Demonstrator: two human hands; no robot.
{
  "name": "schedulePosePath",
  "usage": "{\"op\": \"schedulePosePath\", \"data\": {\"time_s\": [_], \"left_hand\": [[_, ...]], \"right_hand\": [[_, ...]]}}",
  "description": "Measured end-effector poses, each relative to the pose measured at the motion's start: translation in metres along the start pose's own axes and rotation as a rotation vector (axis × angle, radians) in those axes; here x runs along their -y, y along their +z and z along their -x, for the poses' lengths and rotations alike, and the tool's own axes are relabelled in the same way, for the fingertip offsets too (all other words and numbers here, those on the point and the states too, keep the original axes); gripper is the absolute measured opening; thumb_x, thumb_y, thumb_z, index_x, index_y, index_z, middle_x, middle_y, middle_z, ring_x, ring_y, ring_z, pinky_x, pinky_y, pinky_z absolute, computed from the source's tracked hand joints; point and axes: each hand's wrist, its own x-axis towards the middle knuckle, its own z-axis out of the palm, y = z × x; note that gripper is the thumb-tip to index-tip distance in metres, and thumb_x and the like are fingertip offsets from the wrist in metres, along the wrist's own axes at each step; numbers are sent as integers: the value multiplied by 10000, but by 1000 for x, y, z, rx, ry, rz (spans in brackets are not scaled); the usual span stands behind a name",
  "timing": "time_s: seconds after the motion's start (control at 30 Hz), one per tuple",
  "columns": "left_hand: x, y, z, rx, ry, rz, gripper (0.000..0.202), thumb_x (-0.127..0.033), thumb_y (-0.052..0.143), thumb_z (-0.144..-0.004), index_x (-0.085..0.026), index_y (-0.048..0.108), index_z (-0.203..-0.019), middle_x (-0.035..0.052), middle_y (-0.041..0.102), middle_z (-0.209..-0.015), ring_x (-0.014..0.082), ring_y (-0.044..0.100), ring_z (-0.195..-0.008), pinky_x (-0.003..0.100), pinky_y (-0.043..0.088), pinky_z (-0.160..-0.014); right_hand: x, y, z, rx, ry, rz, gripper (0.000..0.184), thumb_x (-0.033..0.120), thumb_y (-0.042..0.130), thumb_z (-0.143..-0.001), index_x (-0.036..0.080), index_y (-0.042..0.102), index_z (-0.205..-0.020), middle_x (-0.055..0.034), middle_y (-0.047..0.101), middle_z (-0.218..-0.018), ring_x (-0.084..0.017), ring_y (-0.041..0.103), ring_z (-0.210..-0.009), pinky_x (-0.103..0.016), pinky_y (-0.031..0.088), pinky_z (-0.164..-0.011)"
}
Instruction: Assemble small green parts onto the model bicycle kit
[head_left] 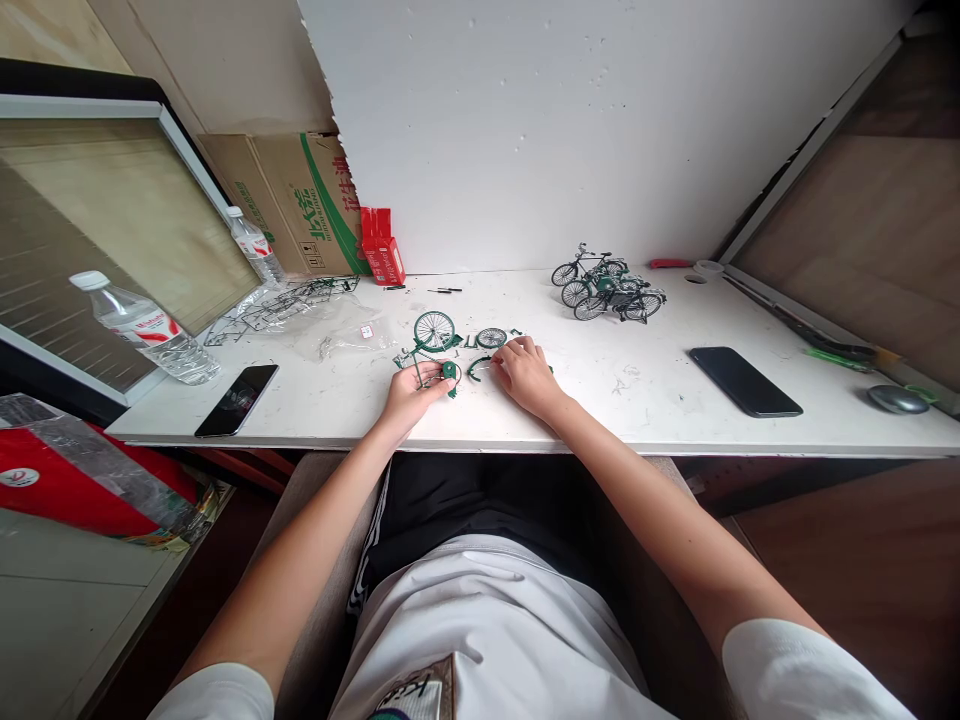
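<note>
My left hand (412,393) is closed around a green model bicycle frame (421,368), which has small fittings at its ends. Just right of it, my right hand (527,375) is lowered to the table with its fingers bent together among small green parts; what its fingertips hold, if anything, is hidden. A curved green piece (477,370) shows beside those fingertips. Behind the hands lie a green spoked wheel (434,331) and a darker wheel (492,339), with several tiny green parts between them.
Several assembled model bicycles (607,285) stand at the back right. Phones lie left (237,400) and right (745,381). Clear plastic bags (345,330) and dark part sprues (281,305) are at the back left, near two water bottles (154,328) and a red box (382,250).
</note>
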Motion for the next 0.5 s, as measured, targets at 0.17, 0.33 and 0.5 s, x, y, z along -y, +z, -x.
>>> {"op": "schedulePosePath", "data": {"time_s": [0.17,0.33,0.5], "left_hand": [[-2,1,1,7,-2,3,517,-351,993,-637,-128,785,-1055,133,814,-1083,244,749,-991,398,579,-957],[-1,0,1,-1,-4,-11,511,-346,989,-640,-127,787,-1055,133,814,-1085,243,746,-989,393,578,-946],[0,0,0,-9,15,-24,489,-345,982,-650,-132,796,-1048,137,814,-1102,251,745,-1018,403,568,-982]], "right_hand": [[0,1,-1,-18,30,-63,241,287,442,-1108,178,655,-1138,-175,686,-1210,-355,540,-1181,-483,482,-988],[-4,4,-2,15,65,-143,188,280,512,-1083,194,678,-1110,-160,682,-1210,-358,528,-1206,-492,496,-996],[-11,8,-3,-16,114,-164,189,246,535,-1062,213,718,-1094,-158,679,-1200,-371,504,-1221,-524,488,-1004]]}}
